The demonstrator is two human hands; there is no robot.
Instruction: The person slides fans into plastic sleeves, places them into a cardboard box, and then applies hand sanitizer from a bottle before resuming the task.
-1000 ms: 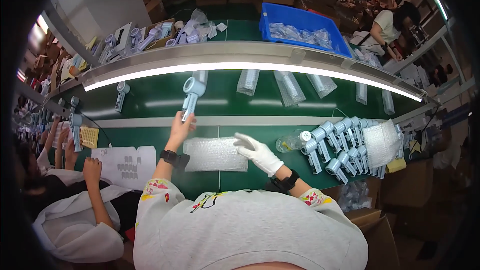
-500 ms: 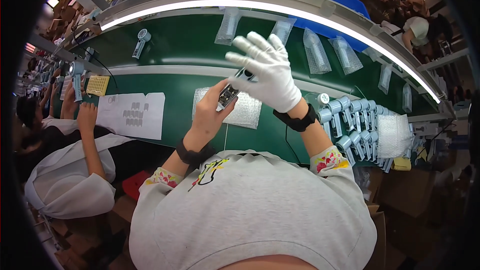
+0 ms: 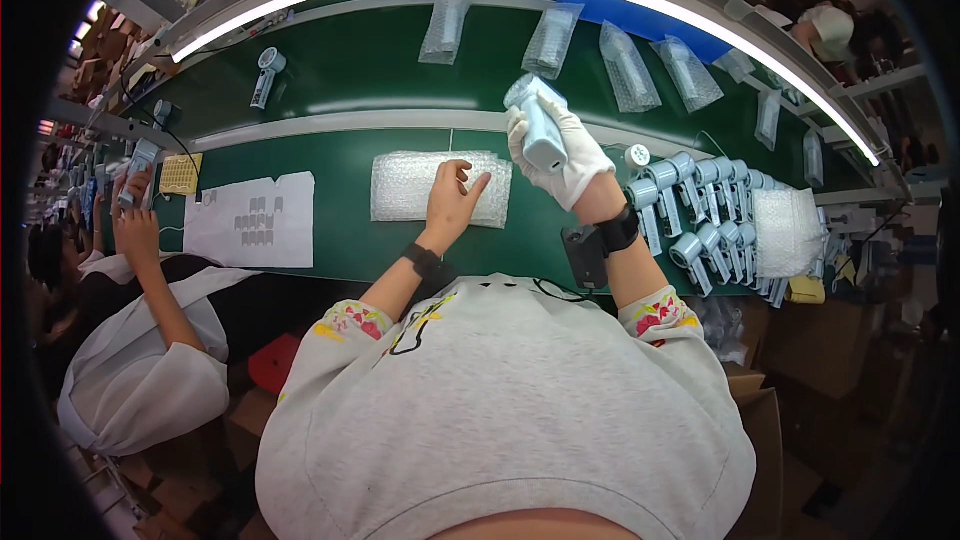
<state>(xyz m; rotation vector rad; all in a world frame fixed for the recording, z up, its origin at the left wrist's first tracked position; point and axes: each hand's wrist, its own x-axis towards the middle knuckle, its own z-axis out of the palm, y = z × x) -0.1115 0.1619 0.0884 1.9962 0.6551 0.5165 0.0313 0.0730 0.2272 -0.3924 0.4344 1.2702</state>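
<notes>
Your gloved right hand (image 3: 578,160) has its fingers wrapped around 1 pale blue fan (image 3: 544,138), which sits within them, raised over the green surface (image 3: 342,202). Your left hand (image 3: 455,206), fingers parted and half-curled, is at the bubble-wrap bags (image 3: 400,186); contact is unclear.

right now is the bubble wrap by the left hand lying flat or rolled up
Flat: the bubble wrap lies spread on the green table, its outline roughly rectangular, partly hidden behind the left hand.

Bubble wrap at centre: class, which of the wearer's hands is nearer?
Left. The left hand is over the bubble wrap; the right hand is past its far right corner.
</notes>
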